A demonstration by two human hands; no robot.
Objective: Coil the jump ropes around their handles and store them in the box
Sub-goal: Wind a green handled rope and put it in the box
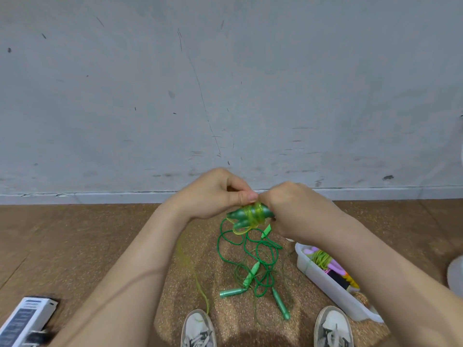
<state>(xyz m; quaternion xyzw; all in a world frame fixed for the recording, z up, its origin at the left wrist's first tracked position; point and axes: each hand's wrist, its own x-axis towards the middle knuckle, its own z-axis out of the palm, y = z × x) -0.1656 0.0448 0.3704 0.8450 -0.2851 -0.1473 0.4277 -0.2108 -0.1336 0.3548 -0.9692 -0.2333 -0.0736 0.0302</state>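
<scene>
At mid-frame, low against the grey wall (pixel 225 83) and its skirting: both hands meeting, wrists apart, knuckles almost touching. Left hand (pixel 218 194) with fingers curled and thumb laid flat toward the right, pinching the yellow-green rope (pixel 255 212) at the top of its wraps; the exact strand under the thumb hidden. Right hand (pixel 293 209) closed round the right end of the paired green handles (pixel 240 217), which stick out down and to the left, just beneath both grips. Several turns of the translucent rope wound across the handles' middle, one slack loop drooping below them, the free length trailing blurred down the left toward the lower middle of the frame. Directly below the hands, on the brown speckled floor (pixel 100 234): a dark green rope (pixel 253 249) in a loose tangle, its pale green handles lying apart near the bottom. To the lower right, beside that tangle: the translucent white box (pixel 325 281), set at a slant, partly behind the right forearm, holding coiled ropes in purple, yellow-green and orange. Along the bottom edge: two pale shoes (pixel 199 329), toes pointing up the frame. In the lower left corner: a white printed carton (pixel 25 319).
</scene>
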